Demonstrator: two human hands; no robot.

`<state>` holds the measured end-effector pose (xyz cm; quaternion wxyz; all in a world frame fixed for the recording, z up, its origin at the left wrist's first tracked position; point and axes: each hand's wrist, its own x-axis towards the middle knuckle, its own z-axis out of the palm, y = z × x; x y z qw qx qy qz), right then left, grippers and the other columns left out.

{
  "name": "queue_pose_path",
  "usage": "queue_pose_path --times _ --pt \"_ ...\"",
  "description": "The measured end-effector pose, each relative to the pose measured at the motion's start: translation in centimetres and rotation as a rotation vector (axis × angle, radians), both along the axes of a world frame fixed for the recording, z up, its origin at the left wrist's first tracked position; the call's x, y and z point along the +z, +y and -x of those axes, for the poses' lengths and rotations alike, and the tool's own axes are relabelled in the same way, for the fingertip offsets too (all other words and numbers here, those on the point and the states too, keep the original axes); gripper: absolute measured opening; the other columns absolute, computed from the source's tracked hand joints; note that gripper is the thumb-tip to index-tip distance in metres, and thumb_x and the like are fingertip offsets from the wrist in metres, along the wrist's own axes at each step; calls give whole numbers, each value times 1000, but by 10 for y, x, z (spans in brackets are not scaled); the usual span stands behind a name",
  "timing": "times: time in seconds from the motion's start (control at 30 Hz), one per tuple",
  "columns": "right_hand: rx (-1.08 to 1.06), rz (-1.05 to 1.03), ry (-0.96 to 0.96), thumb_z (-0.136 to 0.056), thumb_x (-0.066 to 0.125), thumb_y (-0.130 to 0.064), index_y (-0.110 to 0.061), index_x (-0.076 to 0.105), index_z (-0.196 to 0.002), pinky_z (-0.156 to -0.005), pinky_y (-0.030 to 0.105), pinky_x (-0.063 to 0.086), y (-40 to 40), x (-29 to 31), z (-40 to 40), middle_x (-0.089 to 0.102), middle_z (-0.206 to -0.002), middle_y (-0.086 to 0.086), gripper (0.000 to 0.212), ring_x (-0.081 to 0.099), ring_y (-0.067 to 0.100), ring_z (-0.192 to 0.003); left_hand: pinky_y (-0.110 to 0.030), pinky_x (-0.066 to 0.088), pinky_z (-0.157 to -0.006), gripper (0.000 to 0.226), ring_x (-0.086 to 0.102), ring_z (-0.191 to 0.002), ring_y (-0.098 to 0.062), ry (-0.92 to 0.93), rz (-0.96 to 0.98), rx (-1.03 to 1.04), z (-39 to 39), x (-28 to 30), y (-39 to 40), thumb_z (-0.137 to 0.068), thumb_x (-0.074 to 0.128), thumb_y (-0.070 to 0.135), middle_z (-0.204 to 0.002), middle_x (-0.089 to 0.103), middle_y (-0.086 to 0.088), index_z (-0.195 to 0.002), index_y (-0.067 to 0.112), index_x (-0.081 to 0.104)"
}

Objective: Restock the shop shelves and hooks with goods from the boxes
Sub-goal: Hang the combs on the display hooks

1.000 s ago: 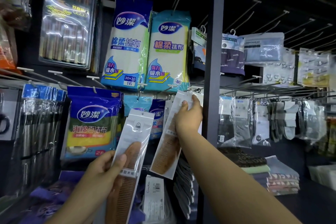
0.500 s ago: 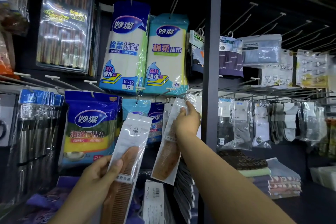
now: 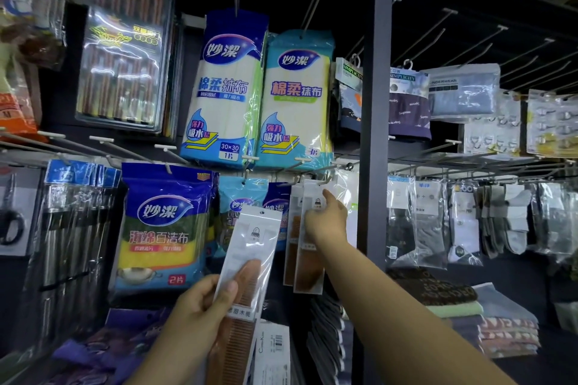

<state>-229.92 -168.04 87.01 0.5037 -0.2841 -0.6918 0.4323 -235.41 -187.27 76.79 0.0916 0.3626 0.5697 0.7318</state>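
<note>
Comb packet [image 3: 248, 259] (brown wood, clear sleeve) gripped by left hand [image 3: 200, 306].

Dim, glare on plastic, bowed edges

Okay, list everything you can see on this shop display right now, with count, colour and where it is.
Packaged wooden comb in hand: one, brown in a clear and white sleeve, lower centre.
Hung wooden comb packs: at least two, brown, on a hook beside the dark grey upright post.
Cotton cleaning cloth packs: two in front, blue and teal, upper centre hooks.
Sponge scourer pack: one in front, blue, yellow and green, left of centre.
Chopstick pack: one in front, clear with brown sticks, upper left.
Bagged socks: several, grey and white, right hooks.
Folded towels: a stack, mixed colours, lower right.
Left hand: grips the comb in hand.
Right hand: on the front hung pack.
</note>
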Motion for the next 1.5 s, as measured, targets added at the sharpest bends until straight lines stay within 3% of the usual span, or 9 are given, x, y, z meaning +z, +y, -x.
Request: queue_pose_path --times 0.1,0.17,0.3,0.47,0.63,0.87,1.07,1.27,1.5 --pt "95 -114 59 -97 48 -19 -21 36 -142 -89 30 52 -32 -25 -16 43 -138 1 47 56 19 -112 -28 49 -67 12 68 -74 -18 -16 -32 4 -3 -3 10 -92 57 13 -74 75 -2 -92 17 68" --pt "258 -104 61 -98 48 -30 -25 40 -133 -70 11 47 -53 -40 -27 59 -108 -13 36 61 -2 -90 -27 50 -68 12 69 -75 -14 -14 -40 5 -9 -4 17 -93 56 14 -78 75 -1 -93 18 68" --pt "403 -52 153 -96 53 -27 -29 41 -130 -59 13 48 -59 -47 -33 70 -81 -12 36 66 -4 -68 -36 51 -78 13 68 -83 -20 20 -63 -40 -23 1 28 -93 55 14 -87 75 -7 -94 13 68" --pt "308 -81 243 -98 50 -23 -32 38 -140 -78 23 45 -51 -41 -34 54 -110 -3 45 55 9 -85 -23 49 -75 7 65 -85 -14 105 5 -37 -30 3 36 -91 58 17 -91 72 -5 -94 20 64" --pt "107 -83 251 -102 40 -25 -30 31 -145 -102 25 37 -37 -28 -36 44 -143 1 45 47 21 -128 -26 49 -67 9 66 -82 -16 85 119 2 -29 6 30 -93 58 21 -99 63 -5 -101 25 57" --pt "-48 -131 422 -101 40 -23 -27 38 -138 -105 40 42 -26 -6 -10 47 -138 5 37 50 22 -124 -25 49 -56 8 64 -62 -12 80 146 2 -24 8 17 -93 57 13 -96 64 -7 -97 20 58" --pt "-141 -107 428 -101 38 -18 -26 35 -143 -104 32 40 -22 8 -7 43 -143 5 42 44 22 -129 -30 47 -56 9 63 -62 -18 23 134 7 -13 2 4 -92 56 7 -90 68 -10 -95 14 60" --pt "-163 -109 391 -103 33 -18 -28 37 -144 -89 19 34 -23 -1 -8 43 -139 5 42 47 18 -123 -32 47 -55 10 62 -58 -18 9 105 35 -9 -2 -5 -93 54 5 -85 69 -9 -94 13 60" --pt "-162 -74 385 -104 31 -19 -28 35 -145 -96 23 35 -27 1 -10 41 -142 5 43 45 19 -126 -29 47 -53 11 62 -59 -18 17 102 47 -15 -2 -8 -94 53 5 -84 69 -8 -92 13 60"
